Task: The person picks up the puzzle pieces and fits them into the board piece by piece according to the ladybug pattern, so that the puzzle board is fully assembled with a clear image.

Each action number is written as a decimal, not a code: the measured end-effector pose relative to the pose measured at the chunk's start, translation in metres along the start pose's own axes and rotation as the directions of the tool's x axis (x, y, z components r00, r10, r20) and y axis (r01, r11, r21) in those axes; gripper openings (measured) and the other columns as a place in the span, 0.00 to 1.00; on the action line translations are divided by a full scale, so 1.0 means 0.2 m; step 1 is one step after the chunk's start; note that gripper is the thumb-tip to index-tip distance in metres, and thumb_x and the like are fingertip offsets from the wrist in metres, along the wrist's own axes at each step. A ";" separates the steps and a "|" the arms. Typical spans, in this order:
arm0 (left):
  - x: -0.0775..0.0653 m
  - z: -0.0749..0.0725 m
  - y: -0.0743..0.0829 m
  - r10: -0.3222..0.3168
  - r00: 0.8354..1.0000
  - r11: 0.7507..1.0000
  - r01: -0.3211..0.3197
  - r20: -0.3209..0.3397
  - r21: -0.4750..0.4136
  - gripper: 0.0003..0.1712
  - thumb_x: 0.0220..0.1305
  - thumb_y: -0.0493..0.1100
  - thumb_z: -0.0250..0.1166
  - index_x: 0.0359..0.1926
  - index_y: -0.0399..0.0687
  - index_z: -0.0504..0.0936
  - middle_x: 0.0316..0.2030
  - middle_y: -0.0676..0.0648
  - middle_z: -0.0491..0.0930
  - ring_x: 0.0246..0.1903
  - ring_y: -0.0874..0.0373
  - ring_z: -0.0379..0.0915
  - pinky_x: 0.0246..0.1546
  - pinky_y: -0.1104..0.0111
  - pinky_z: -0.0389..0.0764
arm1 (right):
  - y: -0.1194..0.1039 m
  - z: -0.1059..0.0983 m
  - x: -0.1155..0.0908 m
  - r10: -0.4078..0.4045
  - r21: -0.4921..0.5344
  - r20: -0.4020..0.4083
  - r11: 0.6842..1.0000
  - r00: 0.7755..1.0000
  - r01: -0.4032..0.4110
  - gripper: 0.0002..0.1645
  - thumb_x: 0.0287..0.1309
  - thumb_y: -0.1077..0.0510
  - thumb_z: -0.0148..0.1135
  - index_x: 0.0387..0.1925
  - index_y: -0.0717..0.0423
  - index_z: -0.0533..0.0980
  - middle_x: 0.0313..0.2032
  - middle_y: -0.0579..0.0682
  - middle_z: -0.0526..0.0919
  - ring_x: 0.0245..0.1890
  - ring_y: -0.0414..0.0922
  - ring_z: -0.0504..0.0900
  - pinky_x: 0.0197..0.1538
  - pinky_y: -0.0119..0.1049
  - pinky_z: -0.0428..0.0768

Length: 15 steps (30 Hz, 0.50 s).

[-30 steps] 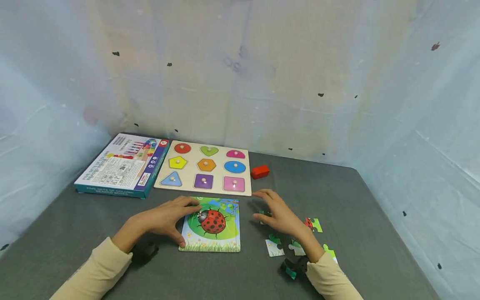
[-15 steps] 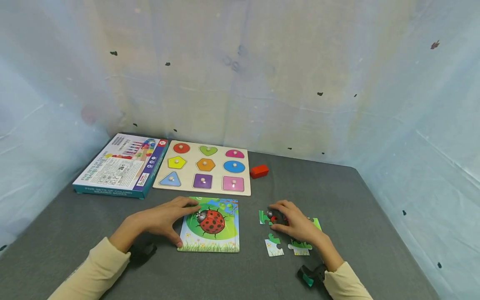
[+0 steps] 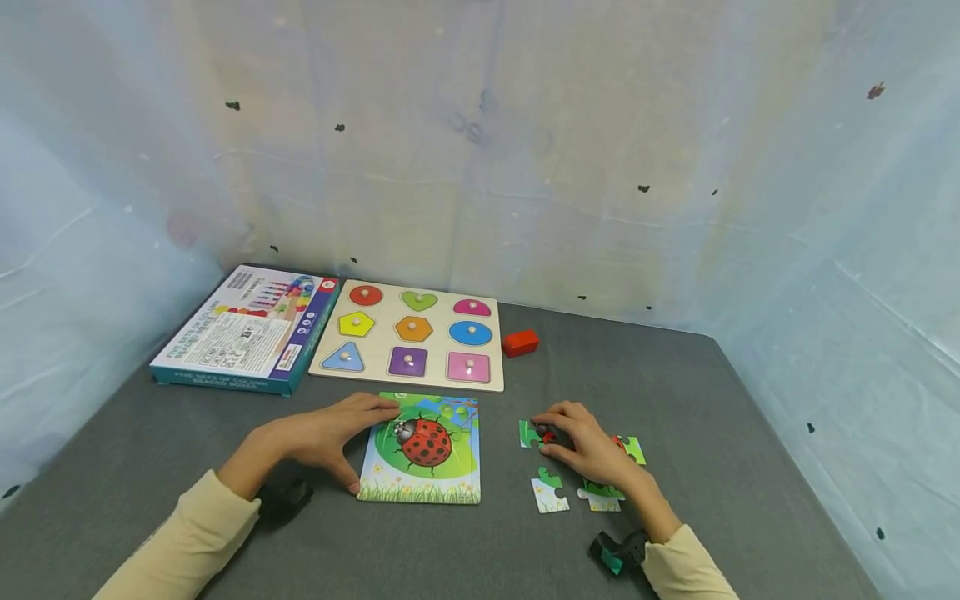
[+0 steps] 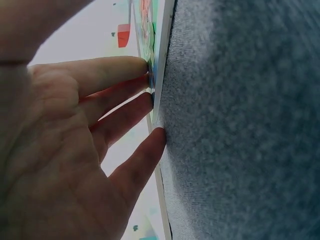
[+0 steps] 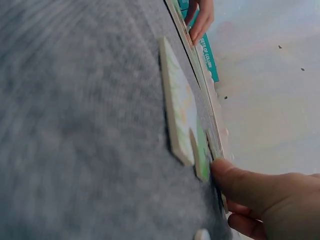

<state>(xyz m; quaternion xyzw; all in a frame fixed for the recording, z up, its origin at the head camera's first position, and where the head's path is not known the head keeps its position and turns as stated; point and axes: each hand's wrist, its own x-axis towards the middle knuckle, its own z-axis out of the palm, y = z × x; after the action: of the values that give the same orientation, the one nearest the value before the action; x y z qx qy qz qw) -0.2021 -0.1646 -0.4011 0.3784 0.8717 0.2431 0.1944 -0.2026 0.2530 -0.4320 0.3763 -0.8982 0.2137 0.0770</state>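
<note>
In the head view, a square ladybug puzzle board (image 3: 424, 450) lies on the grey table. My left hand (image 3: 326, 437) rests on its left side, thumb by the lower left corner and fingers extended over the upper left. The left wrist view shows those fingertips (image 4: 145, 67) at the board's edge. My right hand (image 3: 592, 442) pinches a dark and red ladybug puzzle piece (image 3: 551, 435) between thumb and fingers, low over the table; the hand covers part of it. Touching its left is a green corner piece (image 3: 528, 433).
Nearer lie a white-and-green grass piece (image 3: 551, 493) and another grass piece (image 3: 602, 497); a red-and-green piece (image 3: 633, 450) shows beyond the right hand. Behind stand a shape peg board (image 3: 382, 333), a flat box (image 3: 247, 333) and a red block (image 3: 520, 342).
My right hand has moved right, away from the board, and now closes its thumb and fingers on the ladybug piece. The left hand has stayed on the board.
</note>
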 end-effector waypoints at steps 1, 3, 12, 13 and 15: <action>0.00 0.00 0.00 0.001 1.000 1.000 -0.001 -0.001 0.001 0.59 0.40 0.57 0.76 0.69 0.40 0.57 0.68 0.41 0.52 0.67 0.44 0.47 0.60 0.46 0.58 | -0.01 0.00 0.01 -0.001 -0.005 -0.001 1.000 1.000 0.001 0.23 0.53 0.55 0.67 0.52 0.55 0.77 0.46 0.48 0.74 0.45 0.43 0.68 0.47 0.42 0.68; 0.00 0.00 0.00 0.003 1.000 1.000 -0.003 -0.004 0.005 0.59 0.40 0.57 0.76 0.69 0.40 0.57 0.68 0.42 0.53 0.67 0.44 0.47 0.61 0.46 0.57 | -0.03 0.01 0.02 -0.011 -0.012 -0.006 1.000 1.000 0.011 0.23 0.53 0.55 0.67 0.51 0.56 0.77 0.45 0.49 0.74 0.44 0.43 0.68 0.46 0.42 0.68; 0.00 0.00 0.00 0.030 0.999 1.000 -0.030 -0.031 0.010 0.54 0.43 0.59 0.73 0.67 0.38 0.61 0.67 0.40 0.56 0.66 0.43 0.49 0.59 0.45 0.59 | -0.23 0.05 0.23 -0.023 -0.018 -0.033 1.000 0.999 0.022 0.24 0.54 0.54 0.66 0.53 0.56 0.76 0.46 0.50 0.73 0.44 0.44 0.67 0.45 0.41 0.68; 0.00 -0.01 0.01 0.037 0.999 0.999 -0.036 -0.036 0.011 0.53 0.44 0.59 0.73 0.66 0.38 0.61 0.67 0.40 0.56 0.66 0.42 0.49 0.59 0.45 0.59 | -0.25 0.06 0.25 -0.028 -0.016 -0.036 0.999 0.999 0.027 0.25 0.54 0.53 0.66 0.54 0.56 0.76 0.46 0.50 0.73 0.44 0.44 0.67 0.46 0.42 0.68; 0.00 -0.01 0.01 0.048 0.998 0.999 -0.047 -0.047 0.019 0.52 0.46 0.60 0.72 0.66 0.37 0.62 0.66 0.40 0.57 0.65 0.42 0.50 0.58 0.45 0.60 | -0.30 0.08 0.30 -0.049 -0.017 -0.040 0.999 0.998 0.049 0.25 0.54 0.54 0.66 0.53 0.56 0.76 0.46 0.51 0.73 0.45 0.45 0.68 0.47 0.42 0.68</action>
<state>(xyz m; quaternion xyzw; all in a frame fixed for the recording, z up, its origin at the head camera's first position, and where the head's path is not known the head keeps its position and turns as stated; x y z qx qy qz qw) -0.2023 -0.1637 -0.3994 0.3948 0.8690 0.2490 0.1643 -0.2018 0.1687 -0.4089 0.3932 -0.8887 0.2121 0.1032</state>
